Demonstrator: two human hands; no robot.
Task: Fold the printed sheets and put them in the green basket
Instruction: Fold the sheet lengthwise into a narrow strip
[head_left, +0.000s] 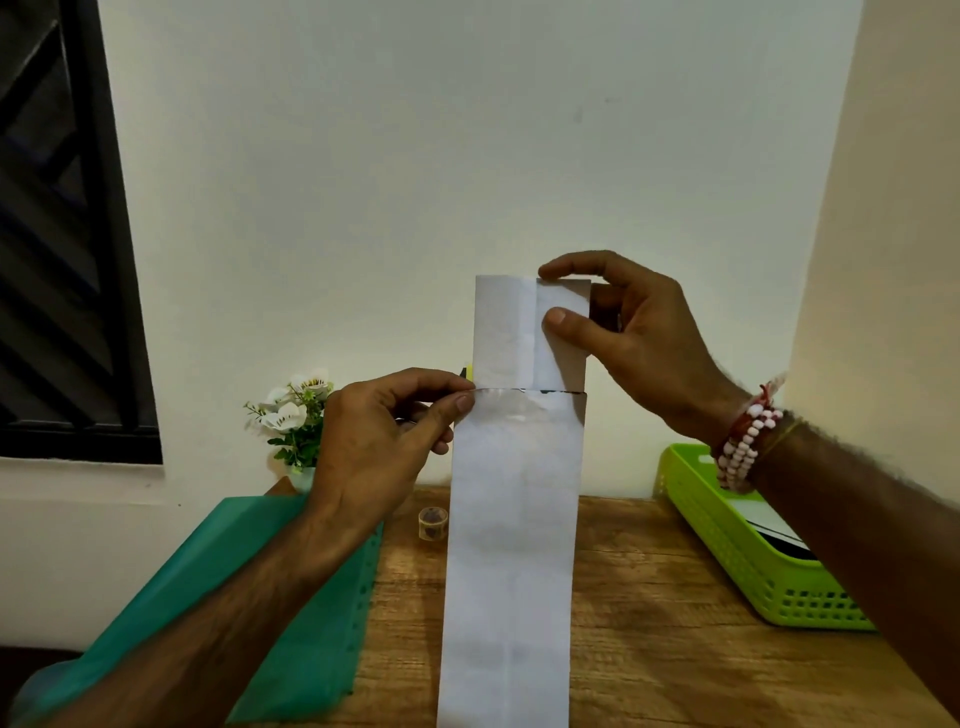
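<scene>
One folded sheet is held upright above the wooden table: left hand pinches its middle crease, right hand pinches its top flap; green basket apparently holds paper.

Wood bare near tape roll, green basket seemingly part-filled

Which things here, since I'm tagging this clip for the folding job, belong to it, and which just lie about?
Job in hand:
printed sheet, pinched by left hand and right hand
green basket

Lying about:
teal folder
tape roll
potted flowers
</scene>
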